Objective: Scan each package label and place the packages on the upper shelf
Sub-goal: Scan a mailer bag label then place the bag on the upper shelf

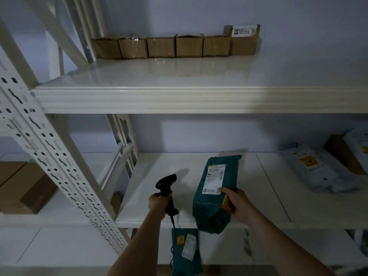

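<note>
My right hand [238, 205] grips the lower right side of a green package [216, 198] with a white label [214, 178] facing up, above the front of the middle shelf [258, 196]. My left hand [158, 202] holds a black handheld scanner [166, 185] by its handle, to the left of the package, its head pointing up and right. The scanner's cable hangs down below my hand. The upper shelf [179, 76] carries a row of several brown cardboard boxes [175, 45] along its back wall.
A second green package [186, 251] lies on a lower level beneath my hands. Grey mail bags [316, 168] and a brown box lie at the right of the middle shelf. A perforated white upright [45, 156] crosses the left, with cardboard boxes [23, 186] behind it.
</note>
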`<action>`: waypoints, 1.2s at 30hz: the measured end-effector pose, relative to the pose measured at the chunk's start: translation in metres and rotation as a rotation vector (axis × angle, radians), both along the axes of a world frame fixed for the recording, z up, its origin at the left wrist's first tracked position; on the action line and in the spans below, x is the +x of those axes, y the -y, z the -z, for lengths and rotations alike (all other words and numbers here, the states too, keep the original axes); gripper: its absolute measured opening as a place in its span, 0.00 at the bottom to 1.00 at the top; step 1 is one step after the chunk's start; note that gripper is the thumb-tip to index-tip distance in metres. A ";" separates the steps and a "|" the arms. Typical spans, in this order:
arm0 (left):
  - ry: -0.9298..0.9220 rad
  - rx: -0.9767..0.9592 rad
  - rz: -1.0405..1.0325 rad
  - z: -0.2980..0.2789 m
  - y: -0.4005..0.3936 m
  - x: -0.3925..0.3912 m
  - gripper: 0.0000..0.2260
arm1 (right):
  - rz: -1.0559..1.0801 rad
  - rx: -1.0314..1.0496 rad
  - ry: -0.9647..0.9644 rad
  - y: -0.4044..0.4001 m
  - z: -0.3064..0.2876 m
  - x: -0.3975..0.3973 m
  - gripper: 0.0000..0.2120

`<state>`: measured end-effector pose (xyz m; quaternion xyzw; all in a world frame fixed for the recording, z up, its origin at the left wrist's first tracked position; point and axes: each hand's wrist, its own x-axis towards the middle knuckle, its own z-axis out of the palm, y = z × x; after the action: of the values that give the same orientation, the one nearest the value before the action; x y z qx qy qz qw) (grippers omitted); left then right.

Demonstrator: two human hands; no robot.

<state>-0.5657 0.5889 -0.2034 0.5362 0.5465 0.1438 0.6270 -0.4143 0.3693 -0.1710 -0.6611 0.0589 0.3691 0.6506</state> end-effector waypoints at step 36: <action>0.211 0.356 0.685 -0.227 0.194 0.033 0.19 | -0.027 -0.145 0.515 0.129 -0.209 -0.054 0.18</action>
<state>-0.5327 0.3948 0.0235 0.7700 0.2353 0.0731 0.5885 -0.4681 0.2405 0.0378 -0.7786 -0.0912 0.1926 0.5902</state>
